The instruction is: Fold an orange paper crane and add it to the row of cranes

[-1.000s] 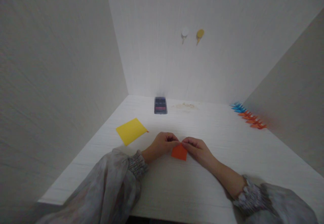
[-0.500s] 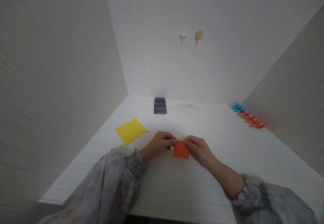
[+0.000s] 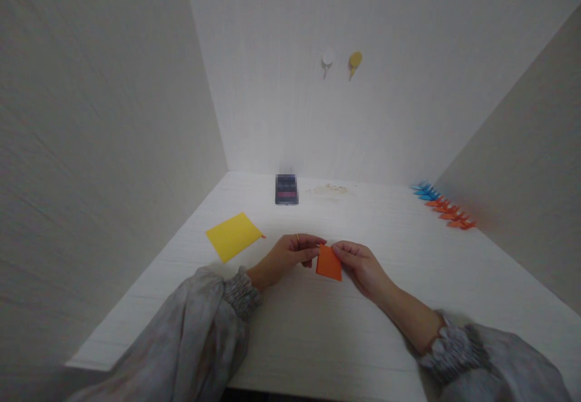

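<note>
A small folded piece of orange paper (image 3: 329, 263) is held up, slightly tilted, between both hands above the white table. My right hand (image 3: 361, 261) pinches its upper right edge, thumb in front. At the upper left corner, my left hand (image 3: 294, 253) has thumb and fingers closed on the paper, with a ring on one finger. The fingers behind the paper are partly hidden. To the left of my left hand a sheet of yellow paper (image 3: 233, 236) lies flat, with a tiny orange bit (image 3: 264, 237) at its right corner.
A dark, blurred rectangular object (image 3: 286, 189) stands near the back wall. Along the right wall runs a row of small folded paper figures, blue (image 3: 425, 191) and orange (image 3: 449, 212). A white hook (image 3: 327, 59) and a yellow hook (image 3: 354, 61) are on the back wall.
The orange paper has turned a little and shifted slightly up and right. My left fingers have stretched further along its upper left corner. My right hand keeps its pinch.
</note>
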### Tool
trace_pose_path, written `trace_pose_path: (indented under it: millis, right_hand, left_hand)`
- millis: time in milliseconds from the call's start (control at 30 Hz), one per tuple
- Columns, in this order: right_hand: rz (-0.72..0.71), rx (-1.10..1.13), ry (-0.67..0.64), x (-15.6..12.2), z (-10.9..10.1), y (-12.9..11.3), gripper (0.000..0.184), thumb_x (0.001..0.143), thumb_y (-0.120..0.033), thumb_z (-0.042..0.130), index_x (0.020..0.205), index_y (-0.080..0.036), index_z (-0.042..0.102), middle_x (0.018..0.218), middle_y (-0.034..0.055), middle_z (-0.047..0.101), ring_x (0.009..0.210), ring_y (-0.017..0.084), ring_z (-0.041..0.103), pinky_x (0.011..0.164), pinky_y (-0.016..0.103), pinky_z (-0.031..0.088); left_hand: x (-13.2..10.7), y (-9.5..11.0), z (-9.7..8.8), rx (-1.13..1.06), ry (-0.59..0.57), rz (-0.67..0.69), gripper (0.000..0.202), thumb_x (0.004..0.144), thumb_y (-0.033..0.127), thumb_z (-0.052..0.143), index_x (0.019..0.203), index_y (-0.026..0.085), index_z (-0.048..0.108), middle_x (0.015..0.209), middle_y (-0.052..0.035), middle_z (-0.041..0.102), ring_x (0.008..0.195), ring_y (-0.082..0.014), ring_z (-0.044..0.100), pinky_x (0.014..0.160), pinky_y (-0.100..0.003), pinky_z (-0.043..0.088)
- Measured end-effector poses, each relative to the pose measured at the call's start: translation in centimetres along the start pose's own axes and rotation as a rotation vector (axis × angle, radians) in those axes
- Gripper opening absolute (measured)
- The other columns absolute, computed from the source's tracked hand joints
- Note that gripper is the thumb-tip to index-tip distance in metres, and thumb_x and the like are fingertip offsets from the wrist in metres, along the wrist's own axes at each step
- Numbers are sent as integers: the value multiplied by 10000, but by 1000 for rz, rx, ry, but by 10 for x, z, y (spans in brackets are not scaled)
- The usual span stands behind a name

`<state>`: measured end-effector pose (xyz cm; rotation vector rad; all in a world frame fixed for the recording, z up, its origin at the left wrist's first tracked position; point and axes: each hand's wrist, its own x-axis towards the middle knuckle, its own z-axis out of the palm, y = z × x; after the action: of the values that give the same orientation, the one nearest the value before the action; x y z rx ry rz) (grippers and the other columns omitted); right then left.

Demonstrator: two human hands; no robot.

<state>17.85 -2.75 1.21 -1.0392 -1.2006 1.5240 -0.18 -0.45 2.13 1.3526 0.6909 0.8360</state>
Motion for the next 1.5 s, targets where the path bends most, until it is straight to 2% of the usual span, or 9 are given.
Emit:
trace_pose_path:
  millis: [300,533,667,800,833,1000,1200,1300,1500]
  right_hand:
    - [10,68,-24,0,-1,1,195,700,-328,630,670,-136,615,619,9,585,551,109,490,557,251,354]
    - [27,-33,-66,1,1,2,230,714,-358,608,730,-129,630,652,27,613,583,131,526,588,264,394]
    - [-135,-172,-46,-2,5,-1,274,768,-413,518,875,-184,623,838,50,637,784,194,563,732,319,430]
    - [-303,-317,10,-2,2,-6,368,848,-462,327,879,-229,610,898,59,622,868,211,549,818,345,413]
    - [-314,-339,12,-2,1,-6,358,846,-459,334,883,-227,604,890,57,619,862,208,551,812,340,416]
    - [-223,-440,16,-1,-1,-3,257,714,-363,587,901,-187,582,788,25,614,716,168,565,651,276,452]
    - [-294,-516,38,-4,-1,-4,173,755,-325,542,774,-171,619,706,22,608,661,147,554,607,254,439]
    - [-331,-556,45,-5,-1,-6,175,765,-323,535,793,-174,622,720,25,616,675,149,563,615,253,446]
    - [-409,-658,-30,-8,0,-12,178,783,-286,517,875,-180,627,796,42,641,729,159,586,656,264,465]
  left_hand:
    - [0,1,1,-34,-23,-20,306,651,255,638,937,145,633,702,-2,595,528,-48,459,539,-199,362]
    - [0,2,2,-31,54,-64,218,619,228,644,806,115,645,634,0,595,535,-59,474,558,-203,375]
    - [1,2,3,-10,143,-102,187,637,272,630,718,104,628,608,-2,592,524,-65,479,529,-197,360]
    - [1,3,3,70,172,-152,183,646,284,617,674,102,623,582,-1,584,496,-65,461,487,-193,329]
    - [1,3,3,94,168,-165,183,642,282,619,667,102,624,567,3,578,484,-63,451,477,-192,320]
    - [0,5,5,141,107,-214,202,640,288,615,683,92,639,532,12,560,456,-59,422,469,-196,306]
    - [-3,12,7,163,57,-228,183,667,259,586,716,98,659,547,12,573,474,-63,423,495,-201,312]
    - [-3,14,7,172,74,-223,178,690,250,564,689,97,653,524,21,550,465,-56,397,485,-196,295]
    - [-2,12,8,111,66,-246,167,695,236,554,654,99,639,503,26,529,450,-52,376,469,-193,283]
